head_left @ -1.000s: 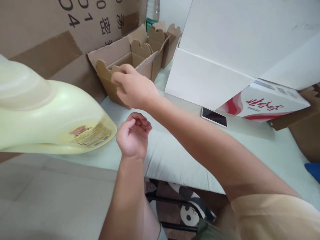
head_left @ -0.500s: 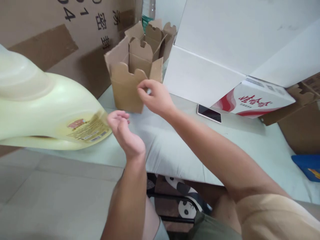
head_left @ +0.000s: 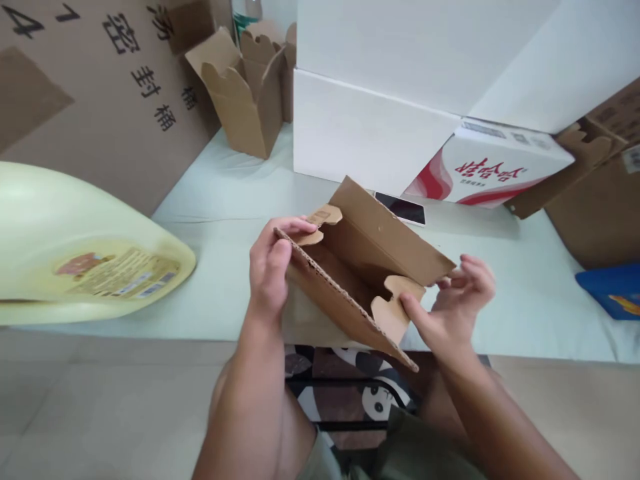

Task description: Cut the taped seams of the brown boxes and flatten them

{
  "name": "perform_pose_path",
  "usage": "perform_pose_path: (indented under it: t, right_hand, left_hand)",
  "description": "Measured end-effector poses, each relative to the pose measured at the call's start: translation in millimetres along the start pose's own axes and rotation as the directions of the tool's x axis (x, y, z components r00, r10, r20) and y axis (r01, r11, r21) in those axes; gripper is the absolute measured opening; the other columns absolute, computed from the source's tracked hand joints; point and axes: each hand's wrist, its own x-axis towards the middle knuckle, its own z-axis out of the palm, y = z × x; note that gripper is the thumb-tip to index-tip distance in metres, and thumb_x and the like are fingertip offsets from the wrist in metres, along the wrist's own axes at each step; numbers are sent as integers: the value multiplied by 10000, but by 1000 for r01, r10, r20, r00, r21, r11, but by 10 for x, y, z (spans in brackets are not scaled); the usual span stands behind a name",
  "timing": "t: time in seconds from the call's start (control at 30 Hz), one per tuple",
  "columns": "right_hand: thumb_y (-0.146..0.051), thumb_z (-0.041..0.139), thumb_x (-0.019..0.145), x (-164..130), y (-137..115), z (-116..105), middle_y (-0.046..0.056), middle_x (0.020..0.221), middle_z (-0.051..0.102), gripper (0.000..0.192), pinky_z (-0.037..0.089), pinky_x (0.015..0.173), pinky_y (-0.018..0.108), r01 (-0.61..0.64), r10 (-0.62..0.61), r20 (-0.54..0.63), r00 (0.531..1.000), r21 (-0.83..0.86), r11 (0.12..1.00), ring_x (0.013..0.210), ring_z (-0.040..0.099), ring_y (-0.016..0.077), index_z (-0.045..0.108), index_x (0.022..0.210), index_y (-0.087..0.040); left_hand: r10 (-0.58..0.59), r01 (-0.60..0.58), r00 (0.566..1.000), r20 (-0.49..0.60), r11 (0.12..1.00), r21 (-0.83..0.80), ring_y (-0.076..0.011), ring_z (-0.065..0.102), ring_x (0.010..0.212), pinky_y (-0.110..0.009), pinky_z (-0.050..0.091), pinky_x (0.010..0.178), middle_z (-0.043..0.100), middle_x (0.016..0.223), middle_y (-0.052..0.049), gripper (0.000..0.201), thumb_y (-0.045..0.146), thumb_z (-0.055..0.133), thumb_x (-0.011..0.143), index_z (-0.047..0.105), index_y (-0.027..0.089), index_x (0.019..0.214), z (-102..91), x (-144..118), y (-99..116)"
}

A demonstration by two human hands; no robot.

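Note:
A small brown cardboard box (head_left: pixel 340 293) with an open top is tilted in front of me, above the front edge of the cloth-covered surface. At its left end, my left hand (head_left: pixel 273 267) grips the wall and small notched flap, thumb outside and fingers over the rim. My right hand (head_left: pixel 453 307) holds the other end, its thumb pressed on the right notched flap (head_left: pixel 395 310) and its fingers by the far panel's corner. Both long panels stand up, and the inside is in shadow. Behind the box lies a phone (head_left: pixel 403 209), partly covered by the far panel.
More open cardboard boxes (head_left: pixel 245 107) stand at the back left, beside a large carton (head_left: pixel 110 113). A pale yellow jug (head_left: pixel 90 247) is at the left. White boxes (head_left: pixel 375 127), a red-and-white box (head_left: pixel 490 170) and a blue packet (head_left: pixel 613 290) are toward the right.
One cardboard box has come from the back-left group to right in front of me. My hands, holding nothing I could make out before, now grip its two ends. The view has shifted.

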Motion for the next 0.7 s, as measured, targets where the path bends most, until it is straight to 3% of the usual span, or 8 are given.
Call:
perform_pose_path:
  t: [0.03,0.1,0.2,0.3,0.4,0.47,0.57,0.7]
  right_hand:
    - [-398,891,759,4,53,15,101,1458,467,781,563,825,349,-2,2,-17,1000,11,1000,1001,599,183,433,1390,-353]
    - [-418,814,866,25,139,25,119,1413,571,714,573,954,403,-6,-4,118,993,89,996,1167,636,240,455,1476,-325]
    - [-479,717,961,38,248,8,127,1369,675,436,580,1027,442,49,-156,366,917,285,957,1228,686,287,672,1349,-285]
    - [-668,572,997,-7,346,15,118,1462,636,493,590,1039,470,21,-226,377,898,478,878,1273,677,311,753,1274,-303]
    - [-623,493,1044,-85,417,61,74,1496,618,446,564,1092,467,-76,-176,392,903,549,833,1322,650,291,751,1284,-351]
    - [-642,479,1039,-132,460,93,60,1550,580,498,551,1113,481,-148,-131,416,900,574,805,1348,633,290,643,1439,-396]
    - [-758,402,1005,-168,545,107,81,1581,547,672,570,1065,484,-301,63,399,915,567,767,1303,653,287,461,1570,-399]
    - [-740,389,1027,-137,637,52,107,1212,737,631,577,966,428,-458,277,472,837,329,826,1063,706,260,665,1315,-252]
  left_hand:
    - [28,-29,999,25,997,68,-259,719,1137,-395,540,1100,783,949,-76,380,580,647,957,774,225,910,13,1,-20]
    - [44,-53,998,50,979,197,-231,734,1089,-360,576,1034,781,946,-56,307,537,718,935,753,232,928,17,16,-73]
    - [73,-90,995,61,931,354,-216,731,1081,-353,600,994,767,1132,-66,401,548,756,908,710,251,1172,-15,50,-173]
    - [124,-214,970,209,844,491,-250,674,1266,-435,557,1132,655,1423,-70,484,528,709,943,641,323,1376,-62,84,-230]
    - [98,-309,925,366,755,578,-279,583,1408,-489,490,1230,586,1499,-34,301,452,578,1015,767,358,1231,-102,117,-216]
    - [71,-308,920,385,739,600,-283,576,1409,-488,491,1234,598,1474,-26,292,416,560,1008,818,361,1132,-122,136,-187]
    - [14,-183,963,269,768,614,-285,605,1350,-479,493,1227,639,1434,-27,253,382,638,918,847,341,1055,-137,164,-135]
    - [-33,101,990,-134,837,538,-291,586,1345,-478,424,1268,700,1340,-94,278,272,645,751,845,208,933,-93,216,-57]
